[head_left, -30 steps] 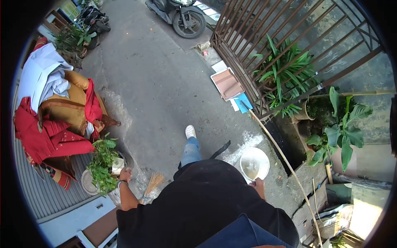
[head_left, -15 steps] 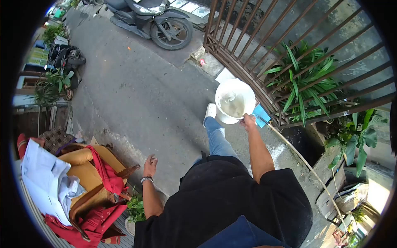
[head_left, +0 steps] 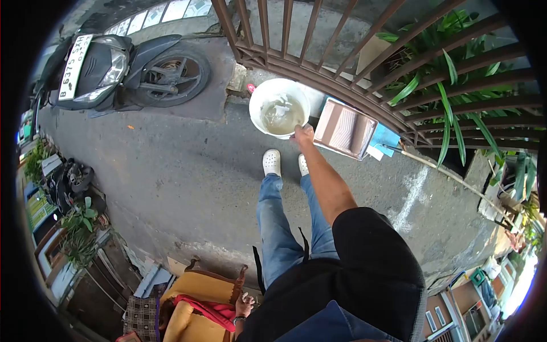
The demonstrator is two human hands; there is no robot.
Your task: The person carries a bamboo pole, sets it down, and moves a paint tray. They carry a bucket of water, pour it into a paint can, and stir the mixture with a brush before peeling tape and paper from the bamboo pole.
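Note:
My right hand (head_left: 302, 135) grips the near rim of a white bucket (head_left: 256, 106), its fingers partly hidden by the rim. Cloudy liquid with pale pieces in it lies inside the bucket. Just right of the bucket, a paint tray (head_left: 345, 128) with a ribbed, pinkish surface rests on the ground, and beyond it is a blue sheet (head_left: 385, 138). My left hand (head_left: 244, 305), wearing a bracelet at the wrist, hangs low beside the yellow chair (head_left: 208, 286) with the red cloth (head_left: 213, 312). Its fingers are loosely curled and apart, with nothing visible in them.
A parked motorbike (head_left: 114, 71) stands at upper left. The brown metal fence (head_left: 342, 80) runs along the upper right, with leafy plants behind it. A long pole (head_left: 456, 183) lies at the right. My white shoes (head_left: 272, 162) are below the bucket.
The view has turned and moved nearer the fence and motorbike. The bucket, still in my right hand, now sits further left in view. The paint tray has come into view. My left hand is lower.

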